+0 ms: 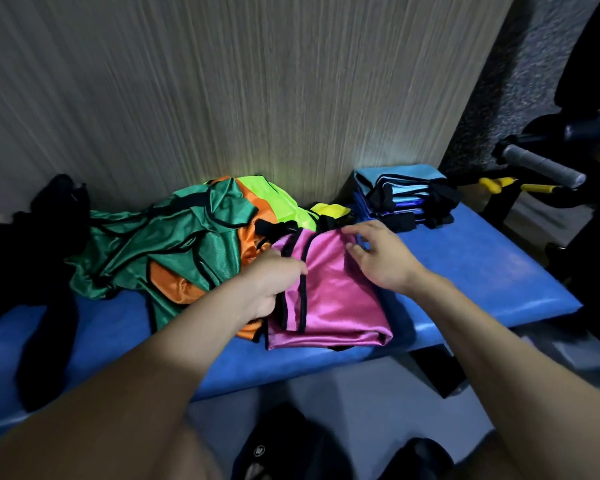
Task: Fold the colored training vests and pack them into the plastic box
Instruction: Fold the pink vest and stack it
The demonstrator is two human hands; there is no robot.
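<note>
The blue padded counter (465, 265) carries a loose heap of green, orange and yellow vests (174, 244) at left and a folded blue stack (400, 199) at the far right. The pink vest (333, 299) lies partly folded near the front edge. The left hand (267, 278) pinches its black-trimmed left edge; the right hand (381, 258) rests relaxed, fingers (355, 252) spread, on its upper right corner.

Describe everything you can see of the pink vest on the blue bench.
The pink vest is shiny, smooth fabric edged with black trim. It lies partly folded, flat near the front edge of the blue bench, beside the green and orange vests. The left hand grips its trimmed edge; the right hand touches its far edge with relaxed fingers.
</note>
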